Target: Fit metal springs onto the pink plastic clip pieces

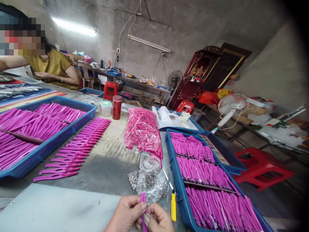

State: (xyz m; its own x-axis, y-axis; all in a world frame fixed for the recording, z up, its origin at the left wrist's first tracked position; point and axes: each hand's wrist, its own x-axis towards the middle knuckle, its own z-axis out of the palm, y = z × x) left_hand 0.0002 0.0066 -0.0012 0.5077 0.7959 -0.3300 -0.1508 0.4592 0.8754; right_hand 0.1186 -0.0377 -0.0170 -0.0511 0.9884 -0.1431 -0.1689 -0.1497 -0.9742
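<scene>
Head view, bottom centre: left hand [126, 214] and right hand [158, 220], fingers of both pinched closed on one pink plastic piece [143, 209], held upright between them just above the near edge of the tabletop [108, 167].

Just beyond the hands: clear bag of small metal parts [147, 183], lying on the tabletop. Beside it to the right, a yellow-handled tool [173, 204], its blade pointing away.

Behind the small bag: large clear bag of pink parts [143, 132], bulging, and a small clear tray [147, 161] at its foot.

Right: blue tray [180, 190] filled with rows of pink pieces; a second blue tray [229, 159] partly beneath it.

Left: blue tray [51, 143] heaped with long pink handles; alongside it, a neat row of pink handles [77, 149] laid out on the bare tabletop.

Middle distance: red canister [117, 107] and a white lidded tub [106, 108], standing side by side.

Far left: another person in a mustard top [54, 64], seated at the same tabletop, hands of their own well apart from the wearer's.

Right of the tabletop: red stool [262, 167] on the floor, white desk fan [231, 108] behind it.
</scene>
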